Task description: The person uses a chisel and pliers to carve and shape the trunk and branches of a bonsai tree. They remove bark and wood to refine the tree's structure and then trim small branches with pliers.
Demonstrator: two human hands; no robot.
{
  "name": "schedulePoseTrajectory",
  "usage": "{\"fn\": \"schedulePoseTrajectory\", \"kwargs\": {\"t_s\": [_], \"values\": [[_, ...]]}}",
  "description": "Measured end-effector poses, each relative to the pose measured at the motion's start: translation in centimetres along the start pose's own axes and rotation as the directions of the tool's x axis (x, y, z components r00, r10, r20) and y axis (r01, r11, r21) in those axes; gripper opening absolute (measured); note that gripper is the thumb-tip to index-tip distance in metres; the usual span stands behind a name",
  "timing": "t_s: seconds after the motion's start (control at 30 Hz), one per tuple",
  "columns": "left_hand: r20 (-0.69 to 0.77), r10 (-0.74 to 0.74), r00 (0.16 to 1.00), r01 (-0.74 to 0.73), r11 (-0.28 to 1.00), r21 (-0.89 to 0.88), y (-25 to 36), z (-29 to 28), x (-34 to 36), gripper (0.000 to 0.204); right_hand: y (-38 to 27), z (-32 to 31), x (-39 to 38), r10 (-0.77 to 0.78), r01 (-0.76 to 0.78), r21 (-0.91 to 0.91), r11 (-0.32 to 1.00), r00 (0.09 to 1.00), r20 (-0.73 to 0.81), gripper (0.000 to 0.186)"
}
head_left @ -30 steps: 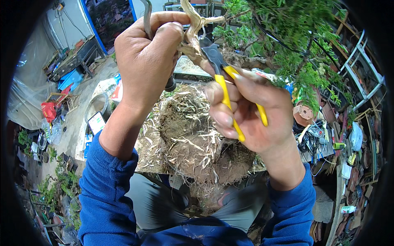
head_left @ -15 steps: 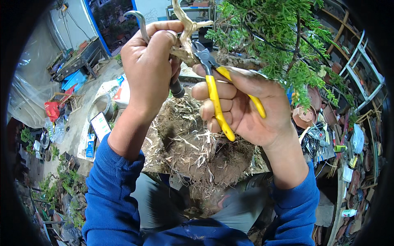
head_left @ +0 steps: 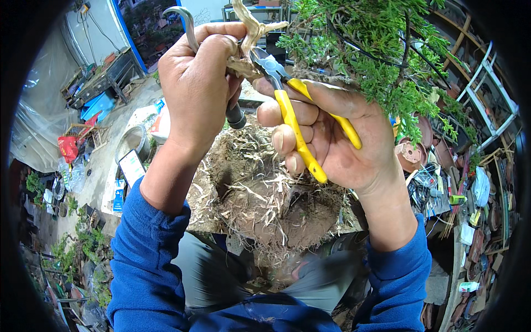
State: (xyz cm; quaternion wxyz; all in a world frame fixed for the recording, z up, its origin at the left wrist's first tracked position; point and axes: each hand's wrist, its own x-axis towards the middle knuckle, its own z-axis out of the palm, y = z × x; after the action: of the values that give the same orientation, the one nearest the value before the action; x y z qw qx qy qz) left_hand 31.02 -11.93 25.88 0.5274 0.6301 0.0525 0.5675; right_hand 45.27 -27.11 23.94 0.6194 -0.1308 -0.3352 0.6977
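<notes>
My left hand [head_left: 193, 83] is closed beside a pale, stripped branch [head_left: 253, 34], its thumb and fingertips against the wood. That same fist holds a tool with a curved metal hook [head_left: 188, 26]; the hook rises above the knuckles and a dark handle end [head_left: 237, 118] shows below. My right hand [head_left: 349, 128], palm turned up, is wrapped around yellow-handled cutting pliers [head_left: 292, 123]. The jaws of the pliers touch the branch right by my left fingertips. Whether they bite into the wood I cannot tell.
Green conifer foliage [head_left: 365, 50] with dark wire hangs at the upper right. Below my hands lies a soil mass [head_left: 265, 188] strewn with wood shavings. A phone [head_left: 132, 167] and a bucket [head_left: 134, 143] are at left; cluttered pots [head_left: 410, 155] and cables lie at right.
The pliers' jaws have moved a little up and left, onto the branch. My right hand has shifted slightly with them. My left hand keeps its grip, moved only a touch left.
</notes>
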Motion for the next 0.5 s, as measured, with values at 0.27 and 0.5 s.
{"fn": "schedulePoseTrajectory", "kwargs": {"t_s": [0.27,0.5], "values": [[0.005,-0.011,1.000,0.011,1.000,-0.022,0.04,0.04,0.10,0.025,0.24,0.32,0.42,-0.007,0.007,-0.019,1.000,0.999,-0.037,0.058],[0.013,0.010,1.000,-0.009,1.000,-0.018,0.08,-0.03,0.05,0.024,0.13,0.79,0.38,-0.017,0.017,-0.001,1.000,0.997,-0.069,0.056]]}}
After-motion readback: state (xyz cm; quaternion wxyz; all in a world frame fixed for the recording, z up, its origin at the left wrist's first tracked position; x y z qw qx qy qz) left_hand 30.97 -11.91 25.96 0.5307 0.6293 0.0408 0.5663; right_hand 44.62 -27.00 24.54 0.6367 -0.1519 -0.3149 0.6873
